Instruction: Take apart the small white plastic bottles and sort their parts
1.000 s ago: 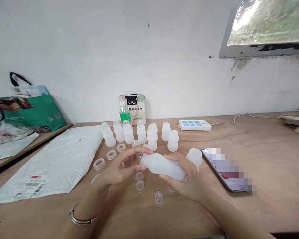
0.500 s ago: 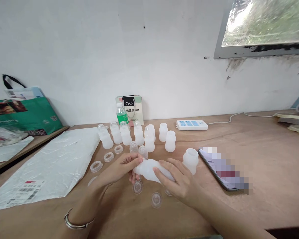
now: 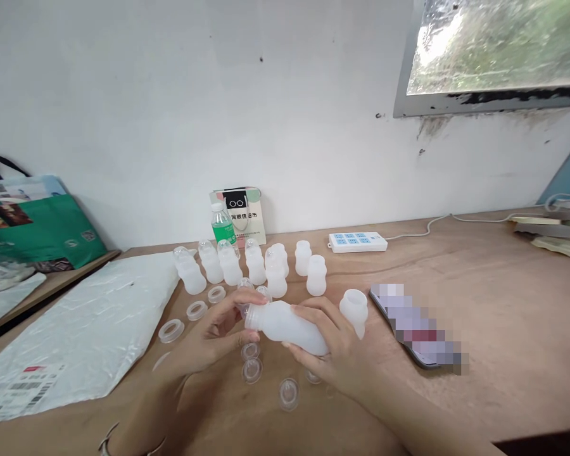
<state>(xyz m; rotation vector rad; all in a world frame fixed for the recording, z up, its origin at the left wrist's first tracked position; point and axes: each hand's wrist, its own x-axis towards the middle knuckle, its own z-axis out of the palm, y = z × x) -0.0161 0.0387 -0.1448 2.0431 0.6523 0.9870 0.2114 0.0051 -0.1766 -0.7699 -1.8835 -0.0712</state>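
A milky white baby bottle lies sideways between my hands above the table, its neck to the left. Wrapped around its body, my right hand is closed on it. My left hand grips the ribbed neck end with fingers above and thumb below; whether a separate ring is there I cannot tell. Just behind the left fingers are clear domed tops, partly hidden. Below the bottle lie several clear round nipple-like pieces. Several translucent rings rest left of my left hand.
Several white bottles stand behind my hands, some with clear domed tops. An open bottle and a phone are at the right. A white plastic mailer covers the left; a power strip and green-labelled bottle stand farther back.
My left hand has shifted its grip at the bottle's neck, its fingers now spread over the top with the thumb below. My right hand still holds the body. The view has turned slightly right.
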